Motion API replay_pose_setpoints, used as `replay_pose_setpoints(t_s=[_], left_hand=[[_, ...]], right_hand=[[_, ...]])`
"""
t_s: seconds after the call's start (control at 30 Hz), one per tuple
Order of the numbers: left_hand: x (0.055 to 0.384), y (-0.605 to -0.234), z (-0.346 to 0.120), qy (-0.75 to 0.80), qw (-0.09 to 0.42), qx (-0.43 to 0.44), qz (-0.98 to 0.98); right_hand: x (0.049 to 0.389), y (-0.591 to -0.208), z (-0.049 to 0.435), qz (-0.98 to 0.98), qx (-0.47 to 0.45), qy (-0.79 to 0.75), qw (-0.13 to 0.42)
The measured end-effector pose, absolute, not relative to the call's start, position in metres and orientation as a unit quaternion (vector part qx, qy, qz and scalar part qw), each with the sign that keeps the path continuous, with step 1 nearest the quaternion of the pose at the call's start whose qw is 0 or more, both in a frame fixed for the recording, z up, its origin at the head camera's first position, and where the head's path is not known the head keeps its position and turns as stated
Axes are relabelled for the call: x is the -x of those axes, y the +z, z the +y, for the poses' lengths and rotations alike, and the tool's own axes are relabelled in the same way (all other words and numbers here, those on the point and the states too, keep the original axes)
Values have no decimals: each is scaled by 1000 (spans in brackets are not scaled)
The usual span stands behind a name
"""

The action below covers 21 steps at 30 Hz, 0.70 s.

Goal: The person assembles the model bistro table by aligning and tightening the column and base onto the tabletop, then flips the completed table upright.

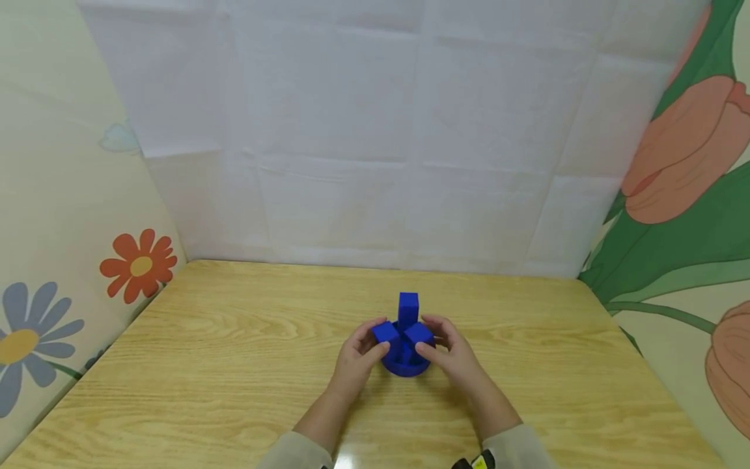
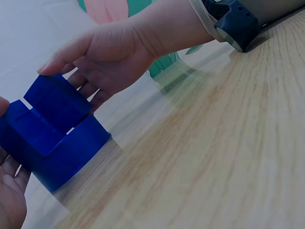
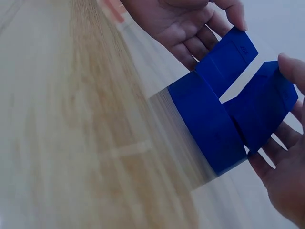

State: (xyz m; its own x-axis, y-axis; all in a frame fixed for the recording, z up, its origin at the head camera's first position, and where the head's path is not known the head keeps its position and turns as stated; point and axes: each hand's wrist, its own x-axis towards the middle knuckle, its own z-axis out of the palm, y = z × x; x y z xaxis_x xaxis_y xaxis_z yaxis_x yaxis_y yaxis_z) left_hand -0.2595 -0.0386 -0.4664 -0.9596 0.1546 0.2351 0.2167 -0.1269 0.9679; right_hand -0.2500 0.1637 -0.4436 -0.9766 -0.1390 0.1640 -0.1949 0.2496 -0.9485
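A blue round holder [image 1: 406, 370] with a low curved wall stands on the wooden table, between both hands. Three blue blocks rise from it: a back block [image 1: 408, 307], a left block [image 1: 385, 333] and a right block [image 1: 419, 333]. With thumb and fingers, the left hand [image 1: 351, 359] grips the left block from its outer side. The right hand [image 1: 459, 362] holds the right block in the same way. In the right wrist view, a gap separates the left block [image 3: 228, 62] from the right block [image 3: 268, 102]. Their lower ends are hidden by the holder's wall [image 3: 205, 124].
The wooden table [image 1: 222, 365] reaches back to a white cloth [image 1: 375, 143]. Flower-patterned cloth hangs at the left [image 1: 58, 195] and at the right [image 1: 674, 260]. A dark device [image 2: 238, 24] is strapped to the right wrist.
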Motion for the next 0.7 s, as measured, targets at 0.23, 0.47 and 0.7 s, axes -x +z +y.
replay_pose_setpoints(t_s=[0.23, 0.47, 0.7], left_hand=[[259, -465, -38, -743, 13, 140, -654], [259, -464, -38, -742, 14, 137, -656], [258, -464, -38, -744, 19, 135, -654]], right_hand=[[253, -443, 158, -778, -76, 622, 31], [254, -441, 156, -782, -50, 619, 52], [258, -441, 154, -794, -40, 604, 59]])
